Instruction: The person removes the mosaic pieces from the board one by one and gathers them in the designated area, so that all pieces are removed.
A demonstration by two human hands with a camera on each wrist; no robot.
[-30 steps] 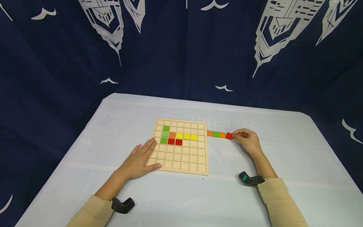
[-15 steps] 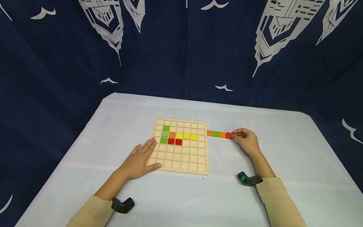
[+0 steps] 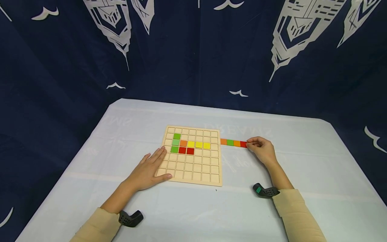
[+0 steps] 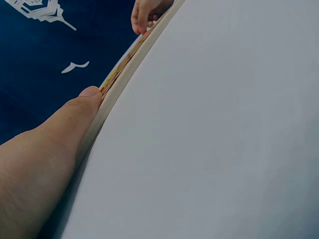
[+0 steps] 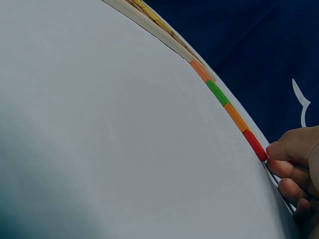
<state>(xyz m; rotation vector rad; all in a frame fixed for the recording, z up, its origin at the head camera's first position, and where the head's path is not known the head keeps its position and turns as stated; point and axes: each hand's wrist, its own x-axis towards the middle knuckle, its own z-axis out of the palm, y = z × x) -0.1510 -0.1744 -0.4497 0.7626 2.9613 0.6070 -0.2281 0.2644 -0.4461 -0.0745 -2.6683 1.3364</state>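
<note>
The right hand [image 3: 262, 149] pinches the red tile [image 3: 243, 144] on the table [image 3: 121, 134], while the left hand [image 3: 147, 171] lies flat on the board [image 3: 193, 171].

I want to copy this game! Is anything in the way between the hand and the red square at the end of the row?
No. The right hand already touches the red tile, with nothing visible between them.

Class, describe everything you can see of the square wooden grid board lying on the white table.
The square wooden grid board is pale, light wood, divided into seven rows of seven shallow square cells. It lies flat on the white table. Nine coloured tiles fill cells near its far left: three green, one orange, three yellow, two red. The left hand rests flat on its near left corner. Four loose tiles line up beside its right edge.
</note>
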